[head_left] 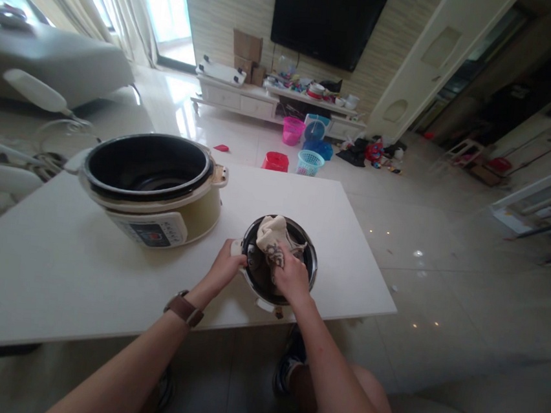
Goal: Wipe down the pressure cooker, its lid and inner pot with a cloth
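Far to the left of my fingers I see a big rice cooker [153,188] with no lid on, sitting on the white table [55,263]. My left hand [225,268] has a brown watch [184,308] on its wrist, and its fingers are curled tight on the left edge of the cooker lid [276,268], which lies upside down near the table's front edge. My right hand [291,277] is pressed inside the lid, fingers squeezed around a pale cloth [271,233]. The cloth bunches up just past my fingertips.
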Motion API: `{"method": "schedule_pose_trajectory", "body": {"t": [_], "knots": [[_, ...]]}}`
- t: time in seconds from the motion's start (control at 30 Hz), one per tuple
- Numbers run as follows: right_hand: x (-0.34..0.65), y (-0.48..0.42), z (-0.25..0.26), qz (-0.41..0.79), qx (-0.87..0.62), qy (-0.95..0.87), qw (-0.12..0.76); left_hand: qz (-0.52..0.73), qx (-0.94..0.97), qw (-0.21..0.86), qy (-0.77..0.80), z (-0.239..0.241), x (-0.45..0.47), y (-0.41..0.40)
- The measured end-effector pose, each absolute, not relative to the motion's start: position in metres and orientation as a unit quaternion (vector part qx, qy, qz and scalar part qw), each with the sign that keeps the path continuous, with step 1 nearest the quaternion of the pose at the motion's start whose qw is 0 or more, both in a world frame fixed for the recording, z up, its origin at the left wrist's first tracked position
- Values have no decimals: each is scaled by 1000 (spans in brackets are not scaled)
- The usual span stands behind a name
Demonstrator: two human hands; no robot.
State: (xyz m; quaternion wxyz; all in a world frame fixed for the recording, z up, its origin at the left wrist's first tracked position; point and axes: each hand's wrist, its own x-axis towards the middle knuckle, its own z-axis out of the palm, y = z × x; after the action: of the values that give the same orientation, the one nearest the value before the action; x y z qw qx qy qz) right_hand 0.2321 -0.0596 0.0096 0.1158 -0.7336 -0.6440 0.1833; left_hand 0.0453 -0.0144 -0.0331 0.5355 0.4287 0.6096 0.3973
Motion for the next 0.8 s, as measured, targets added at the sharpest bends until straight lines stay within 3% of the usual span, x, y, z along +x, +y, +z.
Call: {"method": "schedule_pose_trajectory", "body": {"t": [0.43,0.8], "knots": [[224,-66,11,166,-684,-703,105,383,434,528,621,-35,44,-14],[227,-63,10,186,-731,-649,100,396,425,539,610,-34,45,-13]]}}
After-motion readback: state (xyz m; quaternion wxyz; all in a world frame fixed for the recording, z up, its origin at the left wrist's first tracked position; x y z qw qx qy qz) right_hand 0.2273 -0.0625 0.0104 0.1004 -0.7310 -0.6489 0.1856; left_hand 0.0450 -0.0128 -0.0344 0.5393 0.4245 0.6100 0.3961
